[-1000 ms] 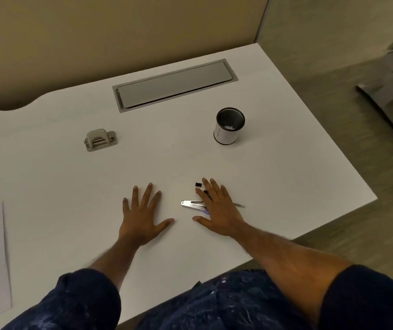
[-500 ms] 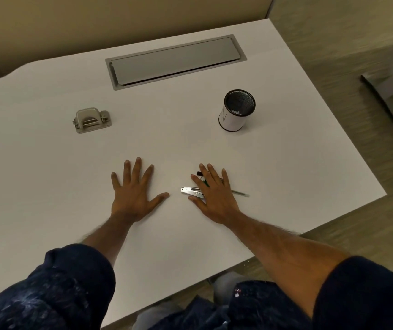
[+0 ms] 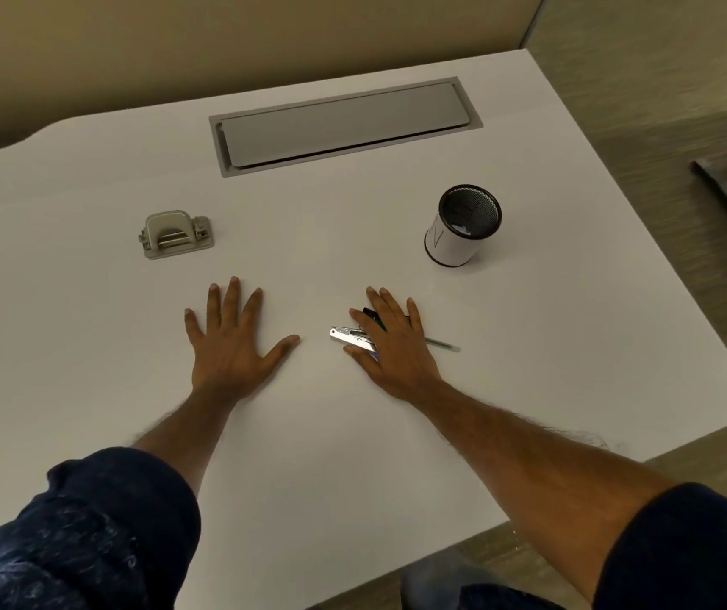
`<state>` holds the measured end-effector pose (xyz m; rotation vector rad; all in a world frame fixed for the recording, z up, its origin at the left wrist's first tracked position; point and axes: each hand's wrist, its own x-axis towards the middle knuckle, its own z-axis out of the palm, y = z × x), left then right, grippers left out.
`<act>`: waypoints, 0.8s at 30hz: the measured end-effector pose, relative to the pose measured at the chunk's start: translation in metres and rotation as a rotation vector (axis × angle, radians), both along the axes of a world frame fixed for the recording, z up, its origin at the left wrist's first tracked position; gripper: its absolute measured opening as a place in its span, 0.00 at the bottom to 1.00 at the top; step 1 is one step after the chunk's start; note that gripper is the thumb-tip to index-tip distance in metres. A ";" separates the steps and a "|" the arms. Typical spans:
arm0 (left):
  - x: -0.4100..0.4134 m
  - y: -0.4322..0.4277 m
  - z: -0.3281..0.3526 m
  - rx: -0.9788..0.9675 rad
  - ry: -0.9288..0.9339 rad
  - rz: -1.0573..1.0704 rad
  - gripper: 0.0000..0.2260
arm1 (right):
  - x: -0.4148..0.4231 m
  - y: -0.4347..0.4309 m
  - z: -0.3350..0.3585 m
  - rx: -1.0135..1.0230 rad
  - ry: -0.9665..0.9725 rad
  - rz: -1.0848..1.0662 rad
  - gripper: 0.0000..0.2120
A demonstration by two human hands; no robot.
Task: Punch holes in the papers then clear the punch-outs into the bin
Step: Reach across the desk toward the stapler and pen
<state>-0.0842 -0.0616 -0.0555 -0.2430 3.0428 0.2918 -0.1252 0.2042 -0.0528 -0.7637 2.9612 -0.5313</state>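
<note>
Since the earlier frames the papers at the left edge have left view; both hands lie where they were, over the same spots on the desk.

Head view, itemised:
- Desk [image 3: 89,345]: white top, fills most of the view.
- Left hand [image 3: 232,345]: flat, palm down, fingers spread, holding nothing.
- Right hand [image 3: 392,345]: flat, palm down, resting over small stationery, not gripping it.
- Metal tool [image 3: 348,336]: silver, pokes out from under the right hand at 9 o'clock; its kind cannot be told.
- Pen [image 3: 443,344]: green, tip sticks out at 3 o'clock of the right hand.
- Hole punch [image 3: 175,234]: grey, at 11 o'clock of the left hand, well apart, untouched.
- Bin [image 3: 463,224]: small round cup, black mesh inside, white wrap, upright, at 1 o'clock of the right hand.
- Cable hatch [image 3: 344,123]: grey, shut, at the desk's 12 o'clock.
- Sleeves [image 3: 89,521]: dark blue, pushed up both forearms.
</note>
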 end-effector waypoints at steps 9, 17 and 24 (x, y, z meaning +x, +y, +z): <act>0.001 0.002 -0.004 0.015 0.059 0.036 0.40 | -0.050 -0.033 0.001 0.025 0.010 0.044 0.28; 0.003 0.002 -0.007 0.023 0.094 0.054 0.40 | -0.111 -0.072 -0.001 0.017 0.014 0.096 0.28; 0.002 0.001 -0.005 0.039 0.101 0.059 0.40 | -0.165 -0.103 -0.002 -0.006 0.017 0.114 0.28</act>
